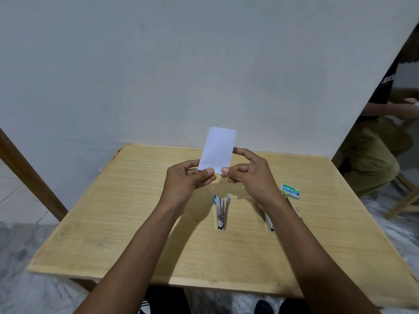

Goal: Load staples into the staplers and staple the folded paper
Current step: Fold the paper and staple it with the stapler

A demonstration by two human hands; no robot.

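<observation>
I hold a small white folded paper upright above the wooden table. My left hand pinches its lower left corner, and my right hand pinches its lower right corner, with a finger on the right edge. A blue-ended metal stapler lies on the table below my hands, its two arms spread apart. A second stapler with a yellow-green end lies to the right, mostly hidden under my right forearm. A green staple box sits just beyond it.
A grey wall stands right behind the table. A brown wooden bar leans at the left. At the far right another person sits beside a wooden chair. The floor around is pale marble.
</observation>
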